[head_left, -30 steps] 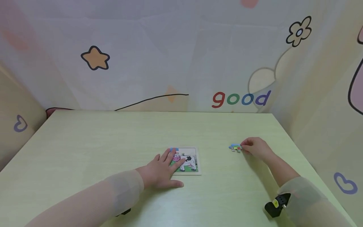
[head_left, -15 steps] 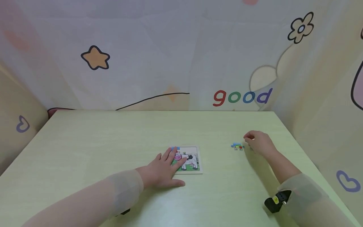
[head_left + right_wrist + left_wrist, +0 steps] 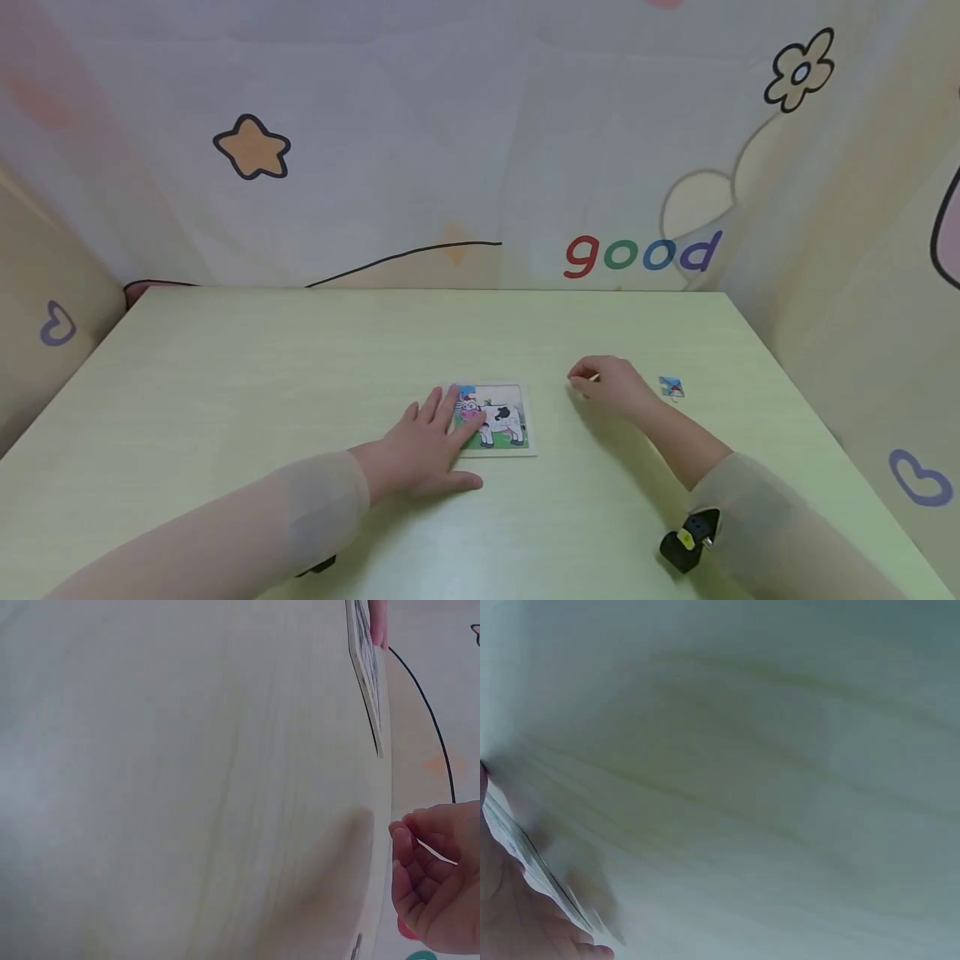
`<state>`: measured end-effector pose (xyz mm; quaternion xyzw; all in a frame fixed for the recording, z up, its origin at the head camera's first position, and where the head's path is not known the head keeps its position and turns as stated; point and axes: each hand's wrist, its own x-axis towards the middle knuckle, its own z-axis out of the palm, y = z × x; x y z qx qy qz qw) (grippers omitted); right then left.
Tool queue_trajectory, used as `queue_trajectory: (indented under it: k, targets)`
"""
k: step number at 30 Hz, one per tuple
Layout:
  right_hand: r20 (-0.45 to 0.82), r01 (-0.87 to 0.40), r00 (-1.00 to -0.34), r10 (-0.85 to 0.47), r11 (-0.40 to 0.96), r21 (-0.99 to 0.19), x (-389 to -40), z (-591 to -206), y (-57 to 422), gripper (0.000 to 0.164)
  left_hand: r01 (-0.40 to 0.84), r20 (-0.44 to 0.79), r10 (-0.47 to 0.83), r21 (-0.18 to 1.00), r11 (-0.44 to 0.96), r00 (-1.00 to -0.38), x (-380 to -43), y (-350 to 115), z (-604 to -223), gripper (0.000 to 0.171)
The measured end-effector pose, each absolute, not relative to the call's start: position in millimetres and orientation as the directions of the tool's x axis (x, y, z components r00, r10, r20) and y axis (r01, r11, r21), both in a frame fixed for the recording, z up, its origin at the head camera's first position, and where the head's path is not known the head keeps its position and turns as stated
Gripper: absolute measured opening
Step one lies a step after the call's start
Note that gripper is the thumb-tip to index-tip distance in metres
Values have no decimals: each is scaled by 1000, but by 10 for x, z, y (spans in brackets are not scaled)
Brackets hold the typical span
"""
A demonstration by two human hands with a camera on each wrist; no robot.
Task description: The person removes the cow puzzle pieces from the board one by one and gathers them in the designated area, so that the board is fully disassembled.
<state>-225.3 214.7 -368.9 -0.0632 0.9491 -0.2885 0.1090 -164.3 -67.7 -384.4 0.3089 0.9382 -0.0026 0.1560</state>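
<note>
My left hand [image 3: 423,450] lies with spread fingers over the left side of a cow puzzle board [image 3: 501,448], covering part of the picture. The cow's body shows, while the upper part of the frame is pale and bare. To the right, just above the table, my right hand [image 3: 611,385] pinches thumb and forefinger together. A thin pale sliver of a puzzle piece [image 3: 437,852] shows between those fingers in the right wrist view; its picture is hidden. In the left wrist view only part of the left hand [image 3: 517,922] and the board's edge [image 3: 536,866] appear.
A loose blue puzzle piece [image 3: 671,386] lies on the table [image 3: 300,358] to the right of the right forearm. Behind the table hangs a printed cloth [image 3: 390,150]. Black camera mounts [image 3: 688,540] sit at the wrists.
My right hand has left the loose pieces and moved left toward the board. It now covers the spot of one colourful piece, and a blue piece shows behind it. The left hand stays put.
</note>
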Motion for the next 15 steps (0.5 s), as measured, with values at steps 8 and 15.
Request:
queue_trajectory:
  k: [8,15]
  targets:
    - [-197,-71,-953,-229,804,-591,-2264,-3721,1591,13,542,-338,537,88,836,-773,-1635,-754,-3833,85]
    - [-206,-154,-923,-326,801,-579,-2251,-3698,1198,25,570,-365,545,46,821,-755,-1646,-759,-3851,84]
